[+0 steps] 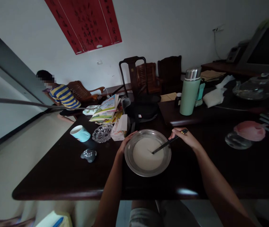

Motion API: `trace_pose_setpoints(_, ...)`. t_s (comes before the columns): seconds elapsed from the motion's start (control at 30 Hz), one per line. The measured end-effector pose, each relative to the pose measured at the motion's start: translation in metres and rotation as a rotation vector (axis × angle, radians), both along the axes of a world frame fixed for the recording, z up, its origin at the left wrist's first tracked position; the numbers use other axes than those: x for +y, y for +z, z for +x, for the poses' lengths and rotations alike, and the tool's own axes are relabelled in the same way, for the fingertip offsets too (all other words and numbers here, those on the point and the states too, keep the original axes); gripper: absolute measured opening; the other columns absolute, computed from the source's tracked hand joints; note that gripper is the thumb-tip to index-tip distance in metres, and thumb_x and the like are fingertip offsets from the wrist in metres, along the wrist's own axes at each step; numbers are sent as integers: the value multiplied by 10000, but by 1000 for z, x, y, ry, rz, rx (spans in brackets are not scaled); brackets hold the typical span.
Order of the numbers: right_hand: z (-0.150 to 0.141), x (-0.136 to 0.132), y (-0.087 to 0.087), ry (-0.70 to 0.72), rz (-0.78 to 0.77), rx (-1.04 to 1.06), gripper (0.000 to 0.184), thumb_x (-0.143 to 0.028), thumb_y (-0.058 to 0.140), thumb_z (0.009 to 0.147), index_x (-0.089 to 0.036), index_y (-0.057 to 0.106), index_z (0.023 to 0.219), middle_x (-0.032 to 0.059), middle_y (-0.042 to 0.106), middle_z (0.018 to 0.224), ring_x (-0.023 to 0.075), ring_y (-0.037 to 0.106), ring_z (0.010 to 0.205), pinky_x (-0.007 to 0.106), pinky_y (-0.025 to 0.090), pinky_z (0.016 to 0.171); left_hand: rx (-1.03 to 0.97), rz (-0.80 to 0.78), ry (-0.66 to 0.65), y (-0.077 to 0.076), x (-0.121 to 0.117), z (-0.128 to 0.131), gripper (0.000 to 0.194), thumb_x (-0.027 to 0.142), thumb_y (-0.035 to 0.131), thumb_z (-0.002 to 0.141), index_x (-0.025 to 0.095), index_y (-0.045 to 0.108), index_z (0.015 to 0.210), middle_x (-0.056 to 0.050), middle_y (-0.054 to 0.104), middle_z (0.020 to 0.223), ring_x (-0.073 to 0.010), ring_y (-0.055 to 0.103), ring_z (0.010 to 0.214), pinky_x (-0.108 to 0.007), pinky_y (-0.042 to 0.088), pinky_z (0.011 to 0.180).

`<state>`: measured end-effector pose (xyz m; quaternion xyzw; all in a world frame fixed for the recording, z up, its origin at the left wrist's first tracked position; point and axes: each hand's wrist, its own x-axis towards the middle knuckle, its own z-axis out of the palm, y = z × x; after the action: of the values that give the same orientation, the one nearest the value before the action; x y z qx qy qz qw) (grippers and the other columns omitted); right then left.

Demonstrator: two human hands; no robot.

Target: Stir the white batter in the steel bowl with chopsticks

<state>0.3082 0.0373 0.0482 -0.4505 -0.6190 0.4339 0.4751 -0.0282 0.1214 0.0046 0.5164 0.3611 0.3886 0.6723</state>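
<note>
A wide metal bowl (130,157) stands upright on the dark wooden table, holding a milky, off-white liquid (146,159). At its left rim my left hand (126,142) grips the side, with some fingers hidden behind the bowl. My right hand (184,137) is closed around dark chopsticks (166,144), just beyond the right rim. They slant down to the left, and their tips dip into the liquid near the middle of the bowl. Whether they touch the bottom is hidden by the liquid.
Left of the bowl are a light-blue mug (81,135), a glass dish (102,133), a game controller (88,155) and a tissue pack (120,128). A green thermos (190,93) stands behind on the right; a pink bowl (250,130) lies farther right. A person (64,96) sits at far left.
</note>
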Motion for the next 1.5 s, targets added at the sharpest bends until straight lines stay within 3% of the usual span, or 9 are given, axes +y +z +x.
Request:
trace_pose_setpoints(0.17,-11,-2,3,191,-21,-117,415,-580,562,875,-206,715,782,57,777,867,264,707,879,369,510,790,-1,-6,7,1,0,0,570,470,741,688,191,712,1183,-91,626,1329,-351,496,1298,-440,275,1156)
trace_pose_setpoints(0.37,3,-4,8,12,-4,-62,431,-598,580,854,-202,690,724,69,775,830,285,714,882,413,501,869,-7,-9,0,-1,0,0,582,465,730,699,182,699,1207,-102,638,1311,-359,493,1300,-447,289,1146)
trace_pose_setpoints(0.47,3,-4,6,64,-47,-44,450,-600,573,858,-200,684,684,63,767,770,273,719,820,396,508,829,0,-16,3,-2,1,0,594,464,732,693,182,695,1214,-102,644,1300,-361,498,1295,-453,300,1140)
trace_pose_setpoints(0.6,-7,-3,4,180,-32,-114,396,-571,581,865,-210,725,791,49,779,876,276,707,910,382,502,831,-15,-3,15,-4,1,0,582,457,728,704,190,692,1220,-89,620,1338,-337,485,1315,-427,276,1161)
trace_pose_setpoints(0.8,7,-3,8,1,-31,-85,438,-598,579,851,-199,709,726,67,780,843,285,711,876,395,496,828,-14,11,6,-6,2,-2,545,450,715,717,159,710,1177,-83,645,1302,-352,461,1330,-415,254,1170)
trace_pose_setpoints(1.0,-4,-5,8,141,-7,-149,394,-568,565,875,-216,721,790,50,787,888,276,712,906,382,508,816,-13,13,10,-6,2,-3,557,464,712,718,174,702,1193,-98,617,1341,-333,470,1327,-409,266,1163)
trace_pose_setpoints(1.2,6,-4,9,-36,-11,-87,439,-610,574,843,-210,700,711,64,784,832,287,714,855,408,508,830,-5,22,-1,-6,3,-3,550,471,710,719,177,708,1185,-95,625,1329,-335,470,1324,-411,263,1161)
trace_pose_setpoints(1.4,-5,-4,6,147,-45,-149,407,-577,561,870,-216,713,758,48,784,845,269,710,862,367,502,761,-3,15,8,-5,1,-2,562,486,731,691,186,719,1166,-89,632,1322,-345,474,1318,-421,257,1164)
trace_pose_setpoints(1.5,-6,-2,6,95,-6,-131,380,-563,575,866,-219,718,789,46,784,895,271,706,916,380,496,827,-16,-1,17,-2,-1,0,556,475,723,714,188,708,1191,-85,622,1337,-342,482,1311,-422,273,1156)
